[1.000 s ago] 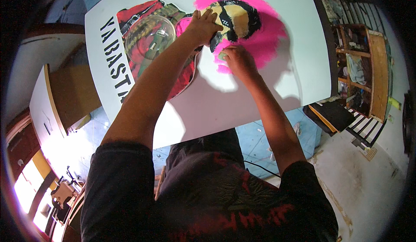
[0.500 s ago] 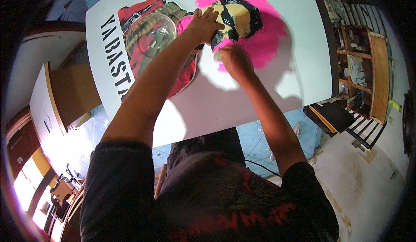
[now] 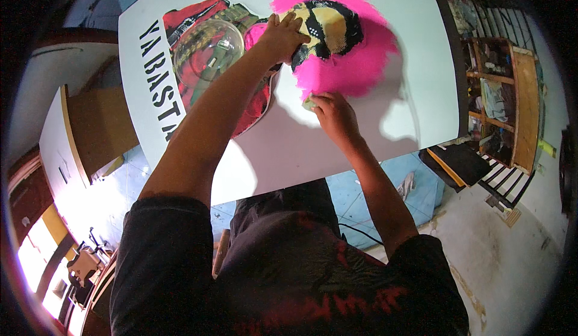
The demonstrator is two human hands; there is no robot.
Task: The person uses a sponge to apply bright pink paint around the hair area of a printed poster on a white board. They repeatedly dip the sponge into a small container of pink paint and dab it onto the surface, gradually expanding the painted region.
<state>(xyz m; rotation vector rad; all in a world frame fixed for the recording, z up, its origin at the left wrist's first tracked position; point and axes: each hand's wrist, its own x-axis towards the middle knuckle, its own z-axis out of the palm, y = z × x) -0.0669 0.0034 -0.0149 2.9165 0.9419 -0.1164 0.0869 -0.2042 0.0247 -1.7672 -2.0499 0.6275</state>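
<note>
A large white board (image 3: 349, 137) lies before me with a painted figure on it. Bright pink paint (image 3: 367, 65) surrounds a cut-out-looking head (image 3: 333, 28) in black and tan. My left hand (image 3: 282, 37) is pressed down at the edge of that head, fingers spread, holding nothing. Below the pink patch, my right hand (image 3: 335, 114) pinches a small pale green sponge-like piece (image 3: 309, 102) close to the ragged lower edge of the paint. On the figure's red and green body (image 3: 256, 107) sits a clear round bowl-shaped piece (image 3: 208, 50), left of my left forearm.
Black stencilled letters (image 3: 158, 74) run down the board's left side. A wooden shelf (image 3: 521, 107) with stored items stands at the right. Near it are a black folder-like item (image 3: 460, 164) and a slatted rack (image 3: 509, 182). Brown and white furniture (image 3: 102, 128) stands left.
My right hand has moved down, away from the head, with the green piece to the lower edge of the pink. My left hand has stayed in place.
</note>
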